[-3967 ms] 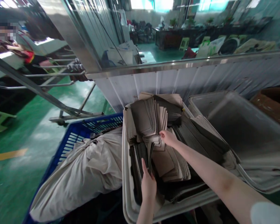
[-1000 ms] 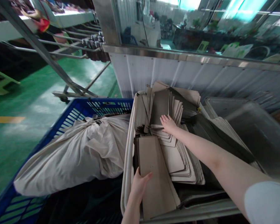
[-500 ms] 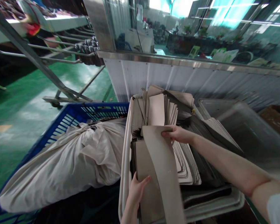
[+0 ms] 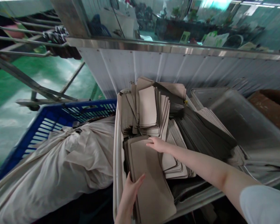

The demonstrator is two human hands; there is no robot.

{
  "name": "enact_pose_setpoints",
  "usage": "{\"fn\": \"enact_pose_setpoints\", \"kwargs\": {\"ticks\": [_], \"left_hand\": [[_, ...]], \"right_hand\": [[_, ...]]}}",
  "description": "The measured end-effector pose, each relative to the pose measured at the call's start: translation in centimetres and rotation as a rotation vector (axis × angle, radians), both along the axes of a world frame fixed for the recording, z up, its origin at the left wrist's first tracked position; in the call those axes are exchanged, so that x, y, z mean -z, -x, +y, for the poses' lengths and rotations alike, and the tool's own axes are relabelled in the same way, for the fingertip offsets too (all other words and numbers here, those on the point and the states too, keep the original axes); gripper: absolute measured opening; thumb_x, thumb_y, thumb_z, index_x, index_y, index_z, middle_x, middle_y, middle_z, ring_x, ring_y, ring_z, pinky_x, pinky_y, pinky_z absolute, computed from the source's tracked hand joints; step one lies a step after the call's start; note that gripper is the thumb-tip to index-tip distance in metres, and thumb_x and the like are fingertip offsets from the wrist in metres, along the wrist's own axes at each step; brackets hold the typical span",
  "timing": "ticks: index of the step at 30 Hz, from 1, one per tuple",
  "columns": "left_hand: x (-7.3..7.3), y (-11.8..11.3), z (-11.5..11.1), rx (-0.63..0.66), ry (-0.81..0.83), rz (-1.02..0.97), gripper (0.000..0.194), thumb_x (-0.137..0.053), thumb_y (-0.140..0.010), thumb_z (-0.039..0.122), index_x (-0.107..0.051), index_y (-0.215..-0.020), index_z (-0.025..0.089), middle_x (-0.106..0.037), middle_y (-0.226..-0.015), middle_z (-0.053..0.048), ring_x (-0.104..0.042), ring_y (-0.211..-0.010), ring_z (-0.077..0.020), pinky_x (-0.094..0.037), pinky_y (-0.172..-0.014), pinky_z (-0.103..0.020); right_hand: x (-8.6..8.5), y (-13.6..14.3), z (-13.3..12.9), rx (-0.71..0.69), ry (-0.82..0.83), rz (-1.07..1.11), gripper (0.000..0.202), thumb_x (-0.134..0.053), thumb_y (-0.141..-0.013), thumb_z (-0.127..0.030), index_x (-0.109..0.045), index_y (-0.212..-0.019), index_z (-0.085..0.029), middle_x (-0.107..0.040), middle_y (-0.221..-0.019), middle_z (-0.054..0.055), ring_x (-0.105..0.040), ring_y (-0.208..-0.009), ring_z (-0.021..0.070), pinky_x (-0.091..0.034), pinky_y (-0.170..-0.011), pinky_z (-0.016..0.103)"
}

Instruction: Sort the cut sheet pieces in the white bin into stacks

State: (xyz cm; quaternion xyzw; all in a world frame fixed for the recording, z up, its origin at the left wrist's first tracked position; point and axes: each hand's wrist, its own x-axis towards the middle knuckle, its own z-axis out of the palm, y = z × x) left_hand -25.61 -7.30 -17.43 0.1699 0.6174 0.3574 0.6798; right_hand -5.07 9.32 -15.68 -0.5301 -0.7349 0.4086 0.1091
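Long sheets (image 4: 151,186) beside smaller stacks (image 4: 148,107)

We're on workshop or factory floor, by look of it. Around us: glossy green painted floor (image 4: 4,124), grey metal rack on casters (image 4: 46,93), white ribbed metal partition (image 4: 177,68) with steel-framed window. Near us: pale rectangular plastic tub (image 4: 117,174) packed with stacked flat beige and dark sheets (image 4: 148,107), blue slatted plastic crate (image 4: 37,124). Through glass we see office-like room: long dark counter (image 4: 169,29), potted plants, green plastic stool (image 4: 184,37).

head-worn, looking forward, down at hands (image 4: 156,145)
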Motion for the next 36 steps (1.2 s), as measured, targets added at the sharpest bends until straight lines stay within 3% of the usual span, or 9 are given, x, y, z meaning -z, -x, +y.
{"fn": "enact_pose_setpoints", "kwargs": {"ticks": [3,5,9,12,15,17,24,31,36], "left_hand": [[-0.6,-0.9,0.4,0.016,-0.002,0.008,0.061,-0.079,-0.062,0.034,-0.052,-0.115,0.018,-0.067,-0.109,-0.013,-0.066,-0.097,-0.0254,-0.053,-0.085,-0.036],[-0.7,-1.2,0.5,-0.015,0.002,0.007,0.062,-0.080,-0.061,0.032,-0.052,-0.114,0.017,-0.067,-0.108,-0.014,-0.066,-0.096,-0.0251,-0.053,-0.085,-0.037],[-0.6,-1.1,0.4,-0.043,-0.002,-0.026,0.061,-0.080,-0.061,0.031,-0.052,-0.114,0.018,-0.067,-0.110,-0.013,-0.066,-0.096,-0.0246,-0.052,-0.087,-0.037],[-0.5,-1.1,0.2,-0.049,-0.025,-0.047,0.058,-0.079,-0.063,0.031,-0.053,-0.113,0.019,-0.067,-0.110,-0.012,-0.066,-0.098,-0.0234,-0.051,-0.090,-0.037],[-0.3,-1.1,0.1,-0.072,-0.047,-0.061,0.059,-0.080,-0.062,0.030,-0.053,-0.113,0.018,-0.067,-0.110,-0.012,-0.065,-0.099,-0.0229,-0.049,-0.092,-0.036],[0.0,-1.1,0.0,-0.078,-0.052,-0.065,0.060,-0.080,-0.061,0.030,-0.053,-0.113,0.017,-0.068,-0.109,-0.012,-0.065,-0.098,-0.0236,-0.050,-0.091,-0.036],[1.2,-1.0,-0.5,-0.060,-0.116,-0.054,0.059,-0.077,-0.065,0.035,-0.052,-0.116,0.019,-0.067,-0.111,-0.012,-0.065,-0.098,-0.0237,-0.050,-0.090,-0.038],[1.6,-1.2,-0.5,-0.076,-0.109,-0.039,0.059,-0.078,-0.063,0.034,-0.052,-0.113,0.018,-0.068,-0.107,-0.012,-0.066,-0.095,-0.0236,-0.051,-0.088,-0.037],[1.5,-1.1,-0.5,-0.075,-0.120,-0.067,0.058,-0.078,-0.063,0.033,-0.052,-0.113,0.018,-0.068,-0.108,-0.012,-0.066,-0.096,-0.0230,-0.051,-0.089,-0.036]], "right_hand": [[-1.4,-0.8,3.4,-0.014,-0.219,-0.114,0.038,-0.050,-0.087,-0.048,-0.060,-0.105,-0.015,-0.064,-0.097,0.008,-0.059,-0.087,0.0185,-0.043,-0.076,0.028],[-2.6,-1.7,6.9,-0.113,-0.494,-0.299,0.040,-0.055,-0.085,-0.042,-0.057,-0.112,-0.013,-0.058,-0.112,0.013,-0.053,-0.104,0.0222,-0.039,-0.089,0.033],[-4.3,-2.7,13.0,-0.392,-0.502,-0.552,0.079,-0.081,-0.056,-0.044,-0.054,-0.123,-0.013,-0.049,-0.127,0.019,-0.041,-0.120,0.0344,-0.031,-0.099,0.041],[-5.0,-2.0,15.1,-0.554,-0.387,-0.787,0.059,-0.074,-0.062,-0.051,-0.064,-0.108,-0.014,-0.059,-0.114,0.018,-0.052,-0.108,0.0339,-0.039,-0.087,0.040],[-5.6,-0.8,15.8,-0.595,-0.332,-0.869,0.032,-0.062,-0.076,-0.042,-0.070,-0.094,-0.016,-0.067,-0.094,0.014,-0.061,-0.089,0.0279,-0.043,-0.076,0.036],[-5.7,-0.2,15.8,-0.602,-0.333,-0.902,0.025,-0.062,-0.077,-0.035,-0.070,-0.090,-0.015,-0.069,-0.087,0.013,-0.063,-0.083,0.0269,-0.043,-0.072,0.036],[-4.1,1.3,13.7,-0.542,-0.406,-0.995,0.057,-0.073,-0.067,-0.047,-0.064,-0.103,-0.004,-0.063,-0.105,0.027,-0.057,-0.099,0.0390,-0.042,-0.078,0.044],[-4.5,2.5,15.1,-0.541,-0.305,-0.992,0.038,-0.070,-0.070,-0.049,-0.071,-0.081,-0.012,-0.070,-0.087,0.017,-0.063,-0.088,0.0311,-0.045,-0.074,0.037],[-6.4,2.0,15.7,-0.467,-0.355,-0.891,0.026,-0.055,-0.085,-0.034,-0.069,-0.091,-0.012,-0.070,-0.091,0.015,-0.064,-0.089,0.0263,-0.045,-0.076,0.033]]}}
